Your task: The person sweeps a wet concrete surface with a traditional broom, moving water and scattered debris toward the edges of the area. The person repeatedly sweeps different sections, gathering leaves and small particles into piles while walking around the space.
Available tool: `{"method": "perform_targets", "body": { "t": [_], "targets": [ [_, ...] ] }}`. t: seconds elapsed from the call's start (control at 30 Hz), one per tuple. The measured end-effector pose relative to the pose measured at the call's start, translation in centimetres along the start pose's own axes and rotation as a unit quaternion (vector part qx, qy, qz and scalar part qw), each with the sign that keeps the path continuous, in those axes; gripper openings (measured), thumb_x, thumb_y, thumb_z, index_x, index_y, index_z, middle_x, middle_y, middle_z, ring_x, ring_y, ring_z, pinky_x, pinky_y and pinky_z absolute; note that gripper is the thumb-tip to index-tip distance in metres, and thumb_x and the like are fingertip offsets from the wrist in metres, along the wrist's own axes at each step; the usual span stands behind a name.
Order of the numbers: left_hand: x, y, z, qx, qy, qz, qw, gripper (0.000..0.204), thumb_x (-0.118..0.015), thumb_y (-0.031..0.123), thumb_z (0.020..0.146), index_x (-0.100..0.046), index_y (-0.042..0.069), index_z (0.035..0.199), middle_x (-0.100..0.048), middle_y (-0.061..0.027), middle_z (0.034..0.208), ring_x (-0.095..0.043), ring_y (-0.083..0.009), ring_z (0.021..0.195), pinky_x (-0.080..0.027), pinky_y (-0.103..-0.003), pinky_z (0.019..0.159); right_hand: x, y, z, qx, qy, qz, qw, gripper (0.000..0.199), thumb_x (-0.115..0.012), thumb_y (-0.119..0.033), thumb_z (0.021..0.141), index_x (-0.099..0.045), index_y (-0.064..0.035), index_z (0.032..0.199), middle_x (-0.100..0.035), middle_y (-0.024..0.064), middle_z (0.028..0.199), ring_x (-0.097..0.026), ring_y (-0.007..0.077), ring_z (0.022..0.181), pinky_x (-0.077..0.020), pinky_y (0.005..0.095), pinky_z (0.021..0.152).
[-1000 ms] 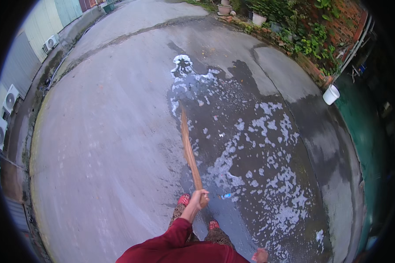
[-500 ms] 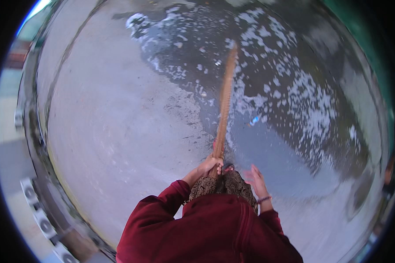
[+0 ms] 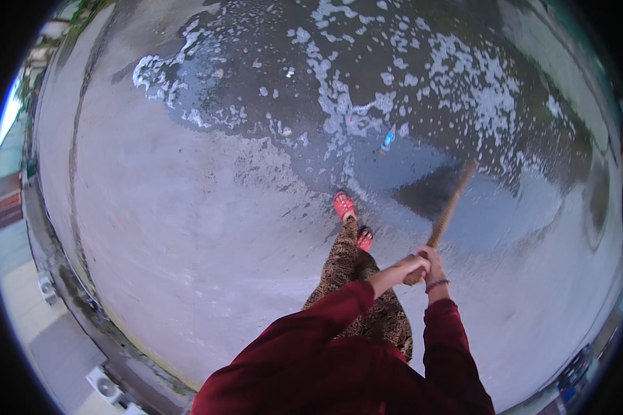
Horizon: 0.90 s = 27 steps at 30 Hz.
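Both my hands are closed around the thick end of a long brown stick broom (image 3: 448,211), ribbed and tapering, which slants away to the far right. My left hand (image 3: 411,265) reaches across my body to it. Close beside it, my right hand (image 3: 431,259), with a beaded bracelet at the wrist, grips it too. The broom's thin far end lies over wet concrete (image 3: 505,214), near a dark patch. Whether its tip touches the ground I cannot tell. White foam (image 3: 474,76) floats in scattered clumps on the dark water beyond.
A small blue-and-white piece of litter (image 3: 387,140) lies in the water ahead. My feet wear red sandals (image 3: 343,205) at the puddle's near edge. Pale, drier concrete (image 3: 187,200) spreads to the left, bordered by a gutter (image 3: 83,297). Outdoor air-conditioner units (image 3: 105,384) stand beyond it.
The broom has swung from straight ahead to the right. My right hand, open and apart before, now holds it beside my left. My sandals have come into fuller view.
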<state>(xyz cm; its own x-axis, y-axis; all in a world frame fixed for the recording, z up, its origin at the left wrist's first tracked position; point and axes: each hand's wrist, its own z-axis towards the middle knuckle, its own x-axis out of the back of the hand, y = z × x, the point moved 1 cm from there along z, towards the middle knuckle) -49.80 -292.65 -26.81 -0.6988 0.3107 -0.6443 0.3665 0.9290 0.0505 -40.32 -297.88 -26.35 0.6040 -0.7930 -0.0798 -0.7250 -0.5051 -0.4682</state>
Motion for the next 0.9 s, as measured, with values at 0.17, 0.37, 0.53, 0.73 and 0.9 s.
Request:
{"method": "perform_targets", "body": {
  "t": [0.17, 0.37, 0.53, 0.73, 0.9],
  "targets": [
    [12.5, -2.0, -12.9, -0.032, 0.020, -0.298, 0.954, 0.008, -0.053, 0.004, 0.076, -0.049, 0.011, 0.075, -0.043, 0.0048, 0.060, -0.038, -0.0038, 0.045, -0.029, -0.017, 0.038, -17.1, 7.2, -1.0, -0.165, -0.032, -0.213, 0.962, 0.020, -0.054, -0.014, 0.069, -0.047, -0.0033, 0.053, -0.045, 0.0091, 0.046, -0.044, 0.0189, 0.033, -0.0415, 0.0352, 0.031],
    [17.1, -1.8, -19.1, -0.301, 0.141, -0.401, 0.854, 0.010, -0.048, 0.002, 0.076, -0.047, 0.009, 0.082, -0.048, 0.0016, 0.060, -0.044, -0.0066, 0.043, -0.037, -0.019, 0.037, -28.0, 6.5, -3.8, -0.141, -0.283, -0.312, 0.896, 0.022, -0.058, -0.020, 0.067, -0.048, -0.0011, 0.060, -0.040, 0.0068, 0.043, -0.043, 0.0217, 0.033, -0.0390, 0.0386, 0.034],
    [5.1, -0.2, -18.2, -0.334, 0.282, -0.158, 0.886, 0.004, -0.054, 0.006, 0.071, -0.052, 0.003, 0.071, -0.051, -0.0069, 0.055, -0.051, -0.0185, 0.045, -0.043, -0.027, 0.042, -21.8, 1.4, -6.8, -0.040, -0.307, -0.301, 0.902, 0.025, -0.063, -0.024, 0.067, -0.053, -0.0020, 0.067, -0.044, 0.0058, 0.049, -0.049, 0.0189, 0.044, -0.0420, 0.0330, 0.042],
    [0.7, -7.2, -16.7, -0.104, 0.051, -0.141, 0.983, 0.005, -0.055, 0.007, 0.069, -0.052, 0.004, 0.066, -0.051, -0.0068, 0.054, -0.050, -0.0173, 0.042, -0.044, -0.031, 0.041, -8.9, 7.2, -8.1, 0.000, -0.117, -0.223, 0.968, 0.014, -0.062, -0.012, 0.068, -0.054, -0.0009, 0.071, -0.054, 0.0046, 0.059, -0.053, 0.0151, 0.051, -0.0415, 0.0294, 0.043],
    [0.2, -7.4, -12.2, 0.053, -0.023, -0.040, 0.998, 0.008, -0.057, 0.015, 0.069, -0.054, 0.007, 0.067, -0.051, -0.0028, 0.053, -0.050, -0.0147, 0.044, -0.042, -0.026, 0.043, 0.2, 10.5, -6.0, 0.015, 0.109, -0.084, 0.990, 0.015, -0.066, -0.013, 0.065, -0.054, -0.0049, 0.061, -0.052, 0.0028, 0.057, -0.047, 0.0136, 0.046, -0.0375, 0.0307, 0.040]
  ]
}}
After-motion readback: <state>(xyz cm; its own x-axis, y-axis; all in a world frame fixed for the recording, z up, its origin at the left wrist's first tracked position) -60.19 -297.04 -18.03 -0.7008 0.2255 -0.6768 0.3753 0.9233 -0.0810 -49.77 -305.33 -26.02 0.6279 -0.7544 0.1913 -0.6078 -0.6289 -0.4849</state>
